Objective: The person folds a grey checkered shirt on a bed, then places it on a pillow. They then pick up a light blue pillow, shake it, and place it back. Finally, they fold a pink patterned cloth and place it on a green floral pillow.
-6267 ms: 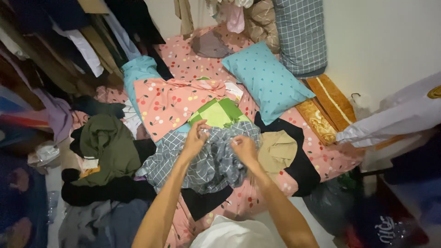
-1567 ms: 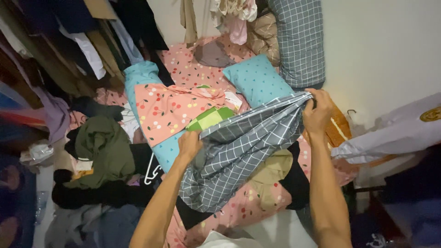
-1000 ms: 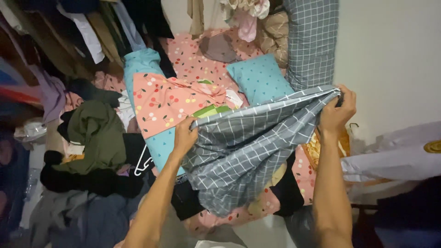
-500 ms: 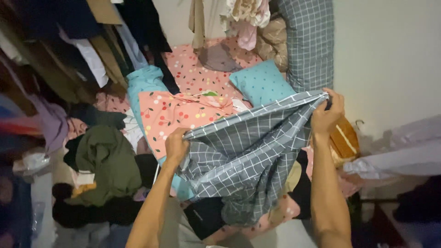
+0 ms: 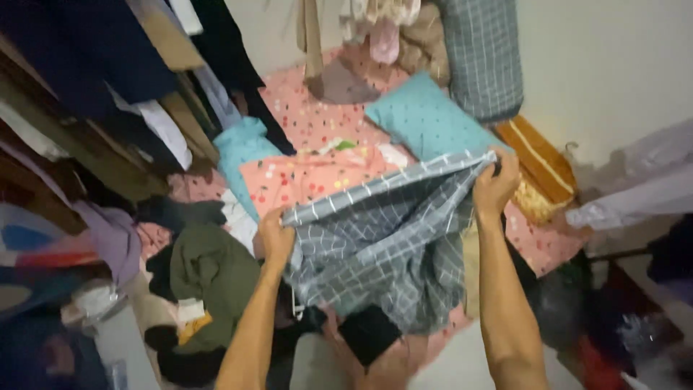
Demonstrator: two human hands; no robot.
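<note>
A grey cloth with a white grid pattern [image 5: 382, 245] hangs stretched between both my hands above a cluttered mattress. My left hand [image 5: 276, 237] grips one upper corner at the left. My right hand [image 5: 492, 186] pinches the other upper corner, higher and to the right. The cloth's top edge runs taut between them and the rest droops in loose folds over the clothes below. The frame is blurred.
A pink cherry-print sheet [image 5: 317, 123] covers the mattress, with a light blue pillow [image 5: 426, 123], a pink printed cloth [image 5: 310, 177] and a grey checked bolster [image 5: 480, 58]. An olive garment [image 5: 206, 278] lies left. Clothes hang at upper left [image 5: 130, 87]. An orange patterned mat [image 5: 538, 166] lies by the wall.
From bunched on the mattress, the grey checked cloth has been lifted and spread wide between my hands. In the last second both hands dropped slightly and the view swung.
</note>
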